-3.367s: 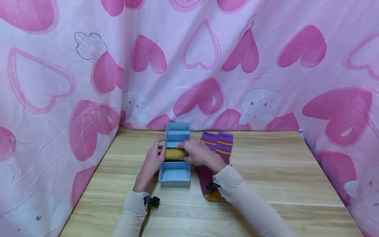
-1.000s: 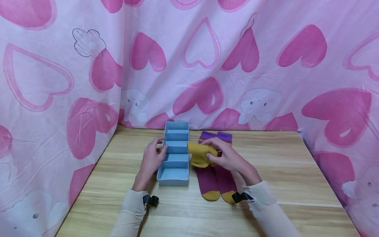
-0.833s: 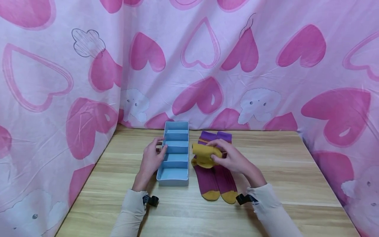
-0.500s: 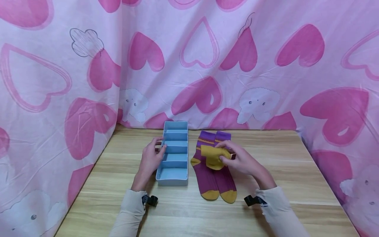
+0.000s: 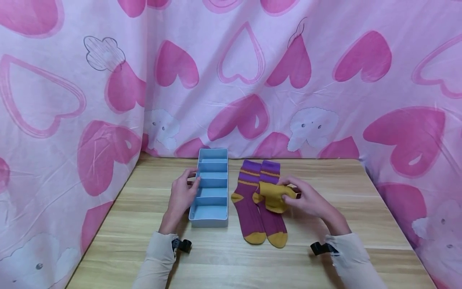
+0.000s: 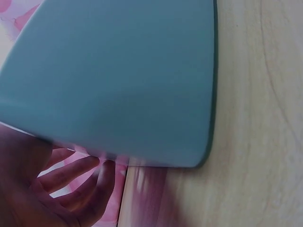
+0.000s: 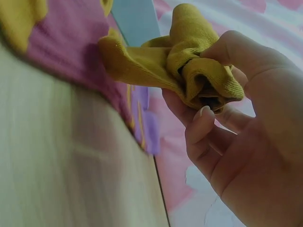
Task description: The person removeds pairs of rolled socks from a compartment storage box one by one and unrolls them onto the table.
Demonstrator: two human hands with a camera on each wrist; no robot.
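A rolled mustard-yellow sock [image 5: 276, 196] is pinched between the thumb and fingers of my right hand [image 5: 306, 198], held over the right-hand sock of a flat purple pair. In the right wrist view the rolled sock [image 7: 189, 66] has a loose flap sticking out and an opening at its near end. My left hand [image 5: 182, 192] rests against the left side of the light-blue divided box [image 5: 209, 222], thumb near the rim, fingers loosely bent. In the left wrist view the box's wall [image 6: 118, 80] covers part of that hand.
Purple socks with striped cuffs and mustard heels and toes, the left sock [image 5: 249, 208] fully in sight, lie right of the box. A wooden table [image 5: 231, 265] bears everything. A pink heart-patterned curtain [image 5: 231, 80] hangs along the back and sides.
My right hand has lifted the rolled sock out of a middle compartment of the box and carried it right, over the purple socks. My left hand has stayed at the box's left side.
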